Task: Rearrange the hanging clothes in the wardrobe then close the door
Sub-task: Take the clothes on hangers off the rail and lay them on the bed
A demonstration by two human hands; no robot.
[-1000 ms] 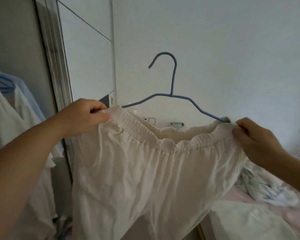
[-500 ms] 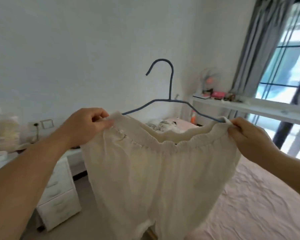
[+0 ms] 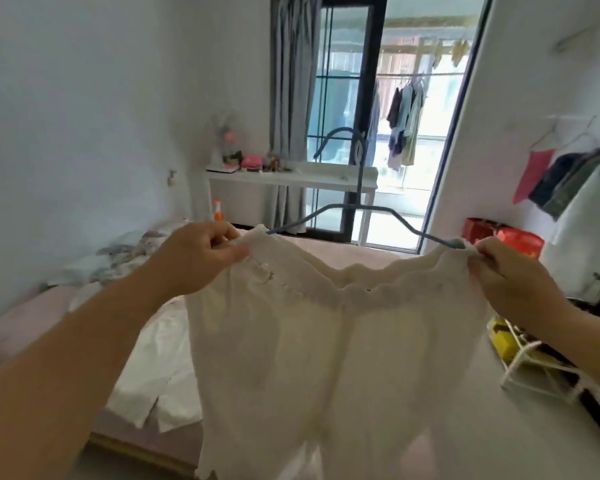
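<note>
Two hands: left hand [image 3: 201, 256], right hand [image 3: 510, 275] each gripping one cream trousers [image 3: 326, 341] waistband; one blue hanger [image 3: 359, 188].

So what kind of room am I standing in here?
Most likely a bedroom: a bed with a pink sheet, a white desk by the curtained balcony door, and clothes hanging on the wall.

Two hands [image 3: 201, 258], one hanger [image 3: 359, 188], one trousers [image 3: 326, 341]

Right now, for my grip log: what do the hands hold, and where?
Cream trousers on a blue hanger; left hand and right hand pinch the waistband ends.
</note>
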